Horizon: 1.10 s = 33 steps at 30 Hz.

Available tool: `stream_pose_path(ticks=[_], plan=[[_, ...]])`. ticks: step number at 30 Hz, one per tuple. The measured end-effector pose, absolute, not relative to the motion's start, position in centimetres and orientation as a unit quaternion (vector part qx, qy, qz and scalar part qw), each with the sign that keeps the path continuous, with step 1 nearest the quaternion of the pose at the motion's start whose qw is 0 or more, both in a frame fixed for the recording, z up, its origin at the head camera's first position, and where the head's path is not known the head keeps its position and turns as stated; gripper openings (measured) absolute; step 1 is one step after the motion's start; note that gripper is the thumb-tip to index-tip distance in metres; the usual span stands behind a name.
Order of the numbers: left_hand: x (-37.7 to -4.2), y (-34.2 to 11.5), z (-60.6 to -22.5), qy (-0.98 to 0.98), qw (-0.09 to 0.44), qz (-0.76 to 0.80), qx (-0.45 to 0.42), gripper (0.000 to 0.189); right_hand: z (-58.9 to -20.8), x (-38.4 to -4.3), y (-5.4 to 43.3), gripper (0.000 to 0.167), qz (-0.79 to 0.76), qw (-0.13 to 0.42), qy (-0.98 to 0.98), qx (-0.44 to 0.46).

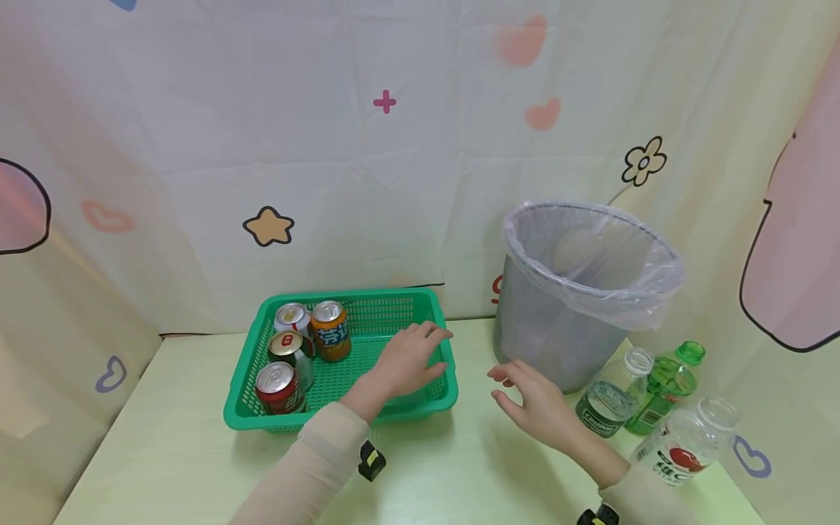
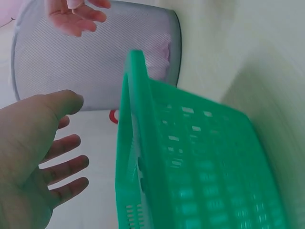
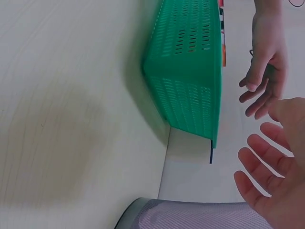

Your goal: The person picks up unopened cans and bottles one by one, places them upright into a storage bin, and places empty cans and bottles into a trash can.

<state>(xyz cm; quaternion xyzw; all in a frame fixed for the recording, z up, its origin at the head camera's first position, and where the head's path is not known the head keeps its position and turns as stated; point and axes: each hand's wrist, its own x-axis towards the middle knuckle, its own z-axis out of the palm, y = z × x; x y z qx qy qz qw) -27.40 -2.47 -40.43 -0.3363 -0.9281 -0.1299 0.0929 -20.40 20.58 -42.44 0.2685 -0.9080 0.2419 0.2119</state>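
Above the right part of a green plastic basket point(image 1: 407, 300), my left hand point(image 1: 408, 359) hangs with loosely bent fingers and nothing in them. In the left wrist view that hand point(image 2: 33, 152) is apart from the basket's rim point(image 2: 138, 95). My right hand point(image 1: 534, 405) hovers over the table between the basket and a lined mesh bin point(image 1: 551, 328), its fingers relaxed and holding nothing. The right wrist view shows both hands, the right one point(image 3: 279, 162) nearer. Inside the basket's left side stand several drink cans, among them an orange can point(image 1: 332, 335) and a dark red can point(image 1: 280, 390).
Right of the bin stand a clear bottle with a dark green label point(image 1: 607, 401), a green bottle point(image 1: 666, 386) and a clear bottle with a red fruit picture point(image 1: 682, 445). A printed curtain point(image 1: 394, 182) closes off the back. The pale table point(image 1: 177, 423) carries everything.
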Motion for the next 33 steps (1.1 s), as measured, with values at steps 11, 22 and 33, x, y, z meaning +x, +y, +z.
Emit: stream_pose_path(ticks=[11, 22, 33], plan=[[-27.9, 0.9, -38.9, -0.917, 0.103, -0.214, -0.32, 0.039, -41.8, -18.7, 22.4, 0.028, 0.226, 0.254, -0.904, 0.259], [-28.9, 3.0, -36.0, -0.908, 0.071, -0.299, -0.284, 0.036, -40.4, -17.0, 23.8, 0.039, 0.225, 0.303, -0.887, 0.266], [-30.3, 5.5, -33.9, -0.845, 0.015, -0.492, -0.21, 0.024, -39.4, -15.4, 25.4, 0.038, 0.208, 0.31, -0.901, 0.22]])
